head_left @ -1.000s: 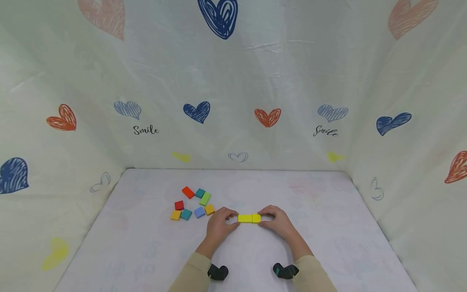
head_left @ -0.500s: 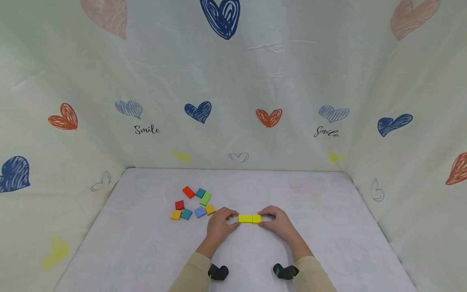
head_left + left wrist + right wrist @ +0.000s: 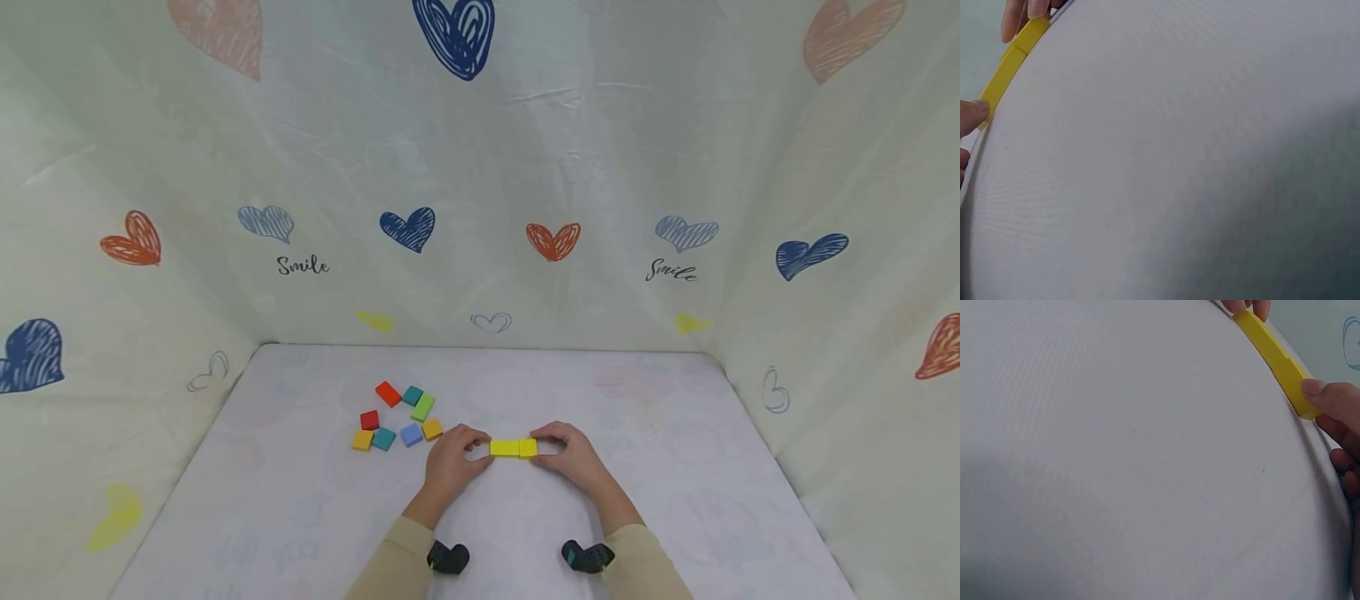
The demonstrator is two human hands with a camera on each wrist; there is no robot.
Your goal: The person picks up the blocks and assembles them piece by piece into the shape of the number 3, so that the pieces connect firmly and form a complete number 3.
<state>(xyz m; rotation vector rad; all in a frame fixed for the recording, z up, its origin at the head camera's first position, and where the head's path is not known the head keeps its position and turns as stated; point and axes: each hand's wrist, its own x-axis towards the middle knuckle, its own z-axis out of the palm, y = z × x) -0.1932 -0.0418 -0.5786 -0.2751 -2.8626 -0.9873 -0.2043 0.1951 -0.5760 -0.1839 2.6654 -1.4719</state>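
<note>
Two yellow blocks meet end to end in a row near the middle of the table. The longer yellow block [image 3: 504,449] is on the left, the shorter yellow block [image 3: 528,448] on the right. My left hand [image 3: 450,461] pinches the outer end of the longer one between thumb and fingers. At the opposite end, my right hand [image 3: 576,458] pinches the shorter one, its thumb [image 3: 1314,387] lying on the near face in the right wrist view. The left wrist view shows the seam between the blocks, with the left thumb [image 3: 981,107] at the row's near end.
Left of my left hand lies a loose group of coloured blocks, among them a red block [image 3: 369,420], a green block [image 3: 423,407], a blue block [image 3: 411,435] and an orange block [image 3: 432,429]. A heart-printed cloth [image 3: 480,167] hangs behind the white table [image 3: 645,483].
</note>
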